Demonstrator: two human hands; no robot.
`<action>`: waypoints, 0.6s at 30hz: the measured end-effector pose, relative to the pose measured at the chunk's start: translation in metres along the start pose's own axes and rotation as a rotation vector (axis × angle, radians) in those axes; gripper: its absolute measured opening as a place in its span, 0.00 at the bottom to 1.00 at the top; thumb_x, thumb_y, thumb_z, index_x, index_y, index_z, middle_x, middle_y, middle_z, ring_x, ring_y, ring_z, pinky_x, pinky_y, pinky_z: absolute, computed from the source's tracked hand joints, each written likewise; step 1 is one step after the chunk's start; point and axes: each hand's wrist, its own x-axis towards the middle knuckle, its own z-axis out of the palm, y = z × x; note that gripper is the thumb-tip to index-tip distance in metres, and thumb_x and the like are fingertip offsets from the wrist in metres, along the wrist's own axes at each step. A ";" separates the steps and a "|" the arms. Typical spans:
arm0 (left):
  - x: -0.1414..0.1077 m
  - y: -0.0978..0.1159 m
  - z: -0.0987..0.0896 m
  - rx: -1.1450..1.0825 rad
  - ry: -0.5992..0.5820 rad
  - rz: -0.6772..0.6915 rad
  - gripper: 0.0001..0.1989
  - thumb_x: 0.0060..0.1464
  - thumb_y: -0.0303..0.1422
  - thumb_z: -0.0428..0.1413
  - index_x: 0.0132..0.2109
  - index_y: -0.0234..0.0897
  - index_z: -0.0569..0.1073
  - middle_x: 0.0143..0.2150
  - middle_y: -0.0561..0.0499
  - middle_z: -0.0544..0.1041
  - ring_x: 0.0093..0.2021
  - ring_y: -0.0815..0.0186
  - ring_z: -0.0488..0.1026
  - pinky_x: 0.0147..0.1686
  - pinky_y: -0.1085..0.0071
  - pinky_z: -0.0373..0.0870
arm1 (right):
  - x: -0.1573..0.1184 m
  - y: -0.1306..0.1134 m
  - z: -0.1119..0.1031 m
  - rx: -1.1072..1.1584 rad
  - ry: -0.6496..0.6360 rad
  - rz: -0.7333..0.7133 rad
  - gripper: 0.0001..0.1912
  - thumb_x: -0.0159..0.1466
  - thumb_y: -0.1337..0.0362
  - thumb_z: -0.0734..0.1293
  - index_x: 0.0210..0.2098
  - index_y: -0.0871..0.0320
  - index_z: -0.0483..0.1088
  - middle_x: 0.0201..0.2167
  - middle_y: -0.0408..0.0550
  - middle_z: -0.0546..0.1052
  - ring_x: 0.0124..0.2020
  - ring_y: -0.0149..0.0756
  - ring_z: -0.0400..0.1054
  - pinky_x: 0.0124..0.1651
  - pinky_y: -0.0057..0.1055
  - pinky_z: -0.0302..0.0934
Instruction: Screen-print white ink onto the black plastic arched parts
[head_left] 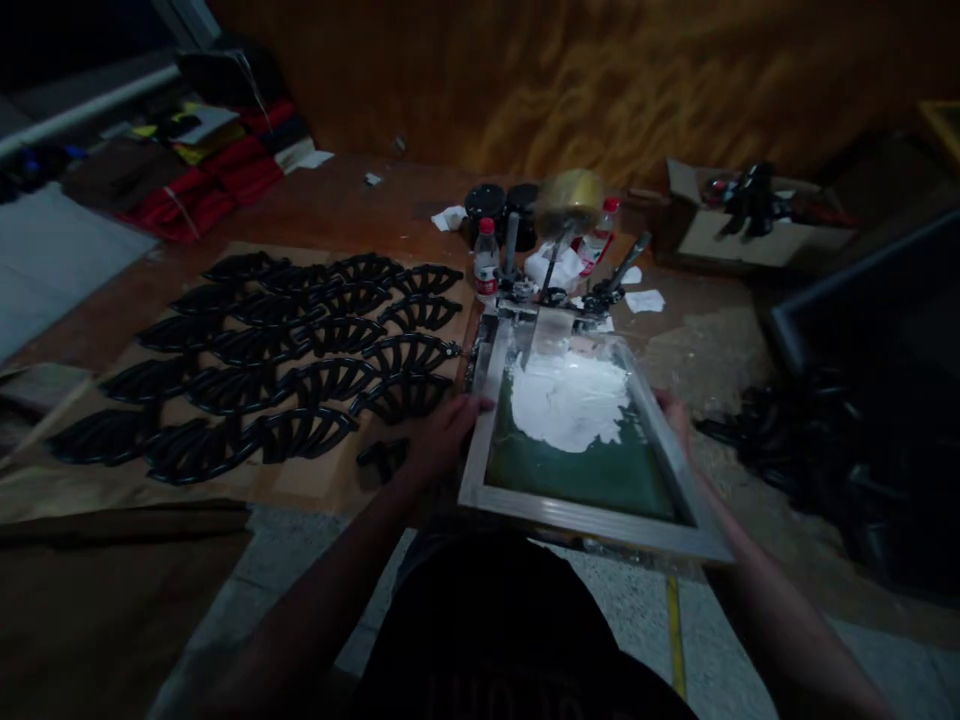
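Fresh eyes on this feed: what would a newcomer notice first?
The bright white paste stands out first, smeared over the upper part of the green screen in the metal frame, between the left hand and right hand. Next come rows of black pieces on cardboard to the left.

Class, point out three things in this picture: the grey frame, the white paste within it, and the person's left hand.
Grey frame (pixel 592 522), head view: on its near bar.
White paste (pixel 570 402), head view: middle of the patch.
Left hand (pixel 454 425), head view: back of the hand.
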 end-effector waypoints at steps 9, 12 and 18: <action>0.008 -0.094 0.027 0.185 -0.051 -0.160 0.31 0.60 0.39 0.52 0.68 0.36 0.62 0.40 0.47 0.78 0.39 0.59 0.75 0.43 0.64 0.71 | 0.067 -0.095 0.025 -0.253 -0.321 -0.185 0.22 0.60 0.63 0.68 0.54 0.60 0.70 0.54 0.60 0.73 0.55 0.52 0.65 0.54 0.45 0.62; 0.009 -0.099 0.027 0.197 -0.072 -0.163 0.30 0.61 0.40 0.50 0.68 0.37 0.61 0.44 0.44 0.80 0.43 0.58 0.77 0.47 0.62 0.71 | 0.048 -0.113 0.027 -0.332 -0.610 -0.218 0.11 0.63 0.68 0.63 0.43 0.59 0.74 0.42 0.55 0.78 0.45 0.45 0.70 0.46 0.34 0.62; 0.008 -0.099 0.027 0.180 -0.060 -0.200 0.29 0.62 0.38 0.51 0.67 0.37 0.62 0.52 0.43 0.79 0.50 0.57 0.76 0.52 0.60 0.70 | 0.007 -0.097 0.001 -0.159 -0.801 -0.597 0.14 0.59 0.74 0.63 0.42 0.59 0.74 0.40 0.52 0.78 0.43 0.39 0.69 0.46 0.31 0.59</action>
